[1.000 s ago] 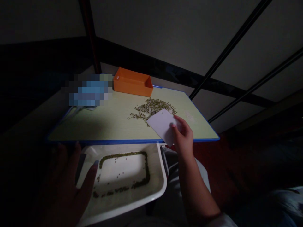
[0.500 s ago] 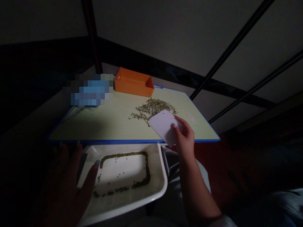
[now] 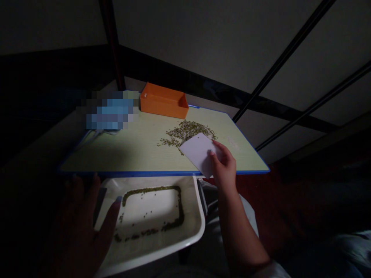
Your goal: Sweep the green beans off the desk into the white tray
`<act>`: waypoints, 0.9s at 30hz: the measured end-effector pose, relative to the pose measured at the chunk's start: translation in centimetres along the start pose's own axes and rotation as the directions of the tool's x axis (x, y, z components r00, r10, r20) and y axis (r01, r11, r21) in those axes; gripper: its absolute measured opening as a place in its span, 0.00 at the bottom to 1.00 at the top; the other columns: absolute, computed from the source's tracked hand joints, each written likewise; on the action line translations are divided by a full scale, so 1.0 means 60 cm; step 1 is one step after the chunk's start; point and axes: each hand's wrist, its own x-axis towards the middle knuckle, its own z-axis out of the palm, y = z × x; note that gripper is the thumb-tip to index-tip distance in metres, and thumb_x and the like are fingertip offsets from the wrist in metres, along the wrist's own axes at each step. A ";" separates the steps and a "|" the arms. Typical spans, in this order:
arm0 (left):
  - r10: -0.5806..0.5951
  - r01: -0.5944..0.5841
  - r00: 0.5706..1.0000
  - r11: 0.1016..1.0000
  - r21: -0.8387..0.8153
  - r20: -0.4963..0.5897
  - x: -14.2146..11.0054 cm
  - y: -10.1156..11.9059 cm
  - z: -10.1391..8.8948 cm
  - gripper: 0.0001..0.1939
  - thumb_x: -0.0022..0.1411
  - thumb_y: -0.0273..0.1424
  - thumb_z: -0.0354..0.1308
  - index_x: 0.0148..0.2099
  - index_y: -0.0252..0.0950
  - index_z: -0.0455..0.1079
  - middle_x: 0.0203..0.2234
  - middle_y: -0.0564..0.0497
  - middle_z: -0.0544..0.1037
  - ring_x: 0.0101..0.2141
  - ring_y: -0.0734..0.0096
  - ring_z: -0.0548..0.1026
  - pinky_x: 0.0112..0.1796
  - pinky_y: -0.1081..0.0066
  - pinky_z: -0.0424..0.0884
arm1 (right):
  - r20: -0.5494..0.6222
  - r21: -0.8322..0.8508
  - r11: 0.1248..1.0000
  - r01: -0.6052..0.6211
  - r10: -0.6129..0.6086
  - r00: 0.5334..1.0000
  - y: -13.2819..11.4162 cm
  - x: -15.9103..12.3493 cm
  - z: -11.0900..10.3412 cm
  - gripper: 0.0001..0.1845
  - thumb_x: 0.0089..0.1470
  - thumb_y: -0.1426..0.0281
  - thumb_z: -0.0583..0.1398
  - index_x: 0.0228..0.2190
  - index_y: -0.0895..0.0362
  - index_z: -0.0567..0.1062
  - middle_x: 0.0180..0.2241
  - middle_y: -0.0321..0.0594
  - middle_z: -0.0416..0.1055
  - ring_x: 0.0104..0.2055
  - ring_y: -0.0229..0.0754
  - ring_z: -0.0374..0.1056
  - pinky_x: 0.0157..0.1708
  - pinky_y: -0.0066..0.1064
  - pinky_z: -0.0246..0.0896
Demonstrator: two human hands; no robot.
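My right hand [image 3: 224,164] pinches a white card [image 3: 195,150] between thumb and fingers. The card has a small hole near its far corner and slants over the near side of a loose heap of small greenish seeds or grains [image 3: 188,131] on the table. On the left, in deep shadow, my left hand [image 3: 89,227] has its fingers spread, with the thumb reaching over the left side of a white basin [image 3: 191,231]. Whether it presses on the rim is too dark to tell. More of the small greenish grains [image 3: 153,189] line the edges of the basin's floor.
The pale table [image 3: 139,158] has a blue edge, just beyond the basin. An orange box [image 3: 162,106] stands at the back. A blurred-out blue item [image 3: 111,112] lies at the left. A whitish patch [image 3: 233,143] shows at the right. Wall panels rise behind the table.
My right hand and the card have shifted slightly left. My left hand, the basin and the heap look the same.
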 end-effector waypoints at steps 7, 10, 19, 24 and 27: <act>0.025 -0.025 1.000 1.000 0.011 -0.005 -0.001 -0.004 0.000 0.37 0.62 0.51 0.43 0.70 0.42 0.48 0.72 0.47 0.44 0.71 0.52 0.44 0.68 0.44 0.48 | 0.097 0.019 1.000 0.005 -0.007 0.995 0.003 0.010 -0.001 0.20 0.51 0.66 0.64 0.47 0.54 0.78 0.54 0.46 0.75 0.56 0.49 0.70 0.60 0.47 0.60; 0.020 -0.020 1.000 1.000 0.024 -0.004 -0.001 -0.004 -0.001 0.38 0.62 0.51 0.43 0.69 0.41 0.49 0.72 0.46 0.44 0.70 0.50 0.46 0.68 0.44 0.48 | 0.109 0.030 1.000 -0.003 0.000 0.994 0.001 0.012 0.001 0.20 0.51 0.67 0.64 0.47 0.54 0.78 0.54 0.46 0.75 0.56 0.50 0.69 0.61 0.48 0.59; -0.007 0.007 1.000 1.000 0.023 0.018 0.002 0.002 -0.004 0.39 0.62 0.52 0.42 0.69 0.36 0.51 0.71 0.40 0.46 0.70 0.49 0.46 0.68 0.44 0.47 | 0.180 0.055 0.998 -0.002 -0.008 0.984 -0.002 0.019 0.007 0.20 0.50 0.67 0.64 0.47 0.53 0.78 0.54 0.44 0.75 0.57 0.49 0.69 0.61 0.47 0.59; 0.003 -0.003 1.000 1.000 0.007 0.009 0.003 0.008 -0.009 0.39 0.62 0.53 0.41 0.68 0.34 0.52 0.71 0.39 0.47 0.70 0.50 0.46 0.68 0.45 0.47 | 0.223 0.061 0.998 0.010 -0.024 0.975 -0.003 0.022 0.012 0.19 0.50 0.68 0.64 0.46 0.53 0.79 0.53 0.44 0.76 0.56 0.49 0.70 0.60 0.46 0.60; -0.007 0.007 1.000 1.000 -0.001 0.015 0.005 0.010 -0.010 0.41 0.61 0.54 0.41 0.68 0.33 0.53 0.71 0.39 0.48 0.70 0.49 0.47 0.68 0.44 0.47 | 0.246 0.068 0.998 0.015 -0.031 0.969 -0.006 0.021 0.015 0.19 0.51 0.69 0.64 0.46 0.53 0.79 0.53 0.44 0.76 0.55 0.49 0.70 0.60 0.46 0.61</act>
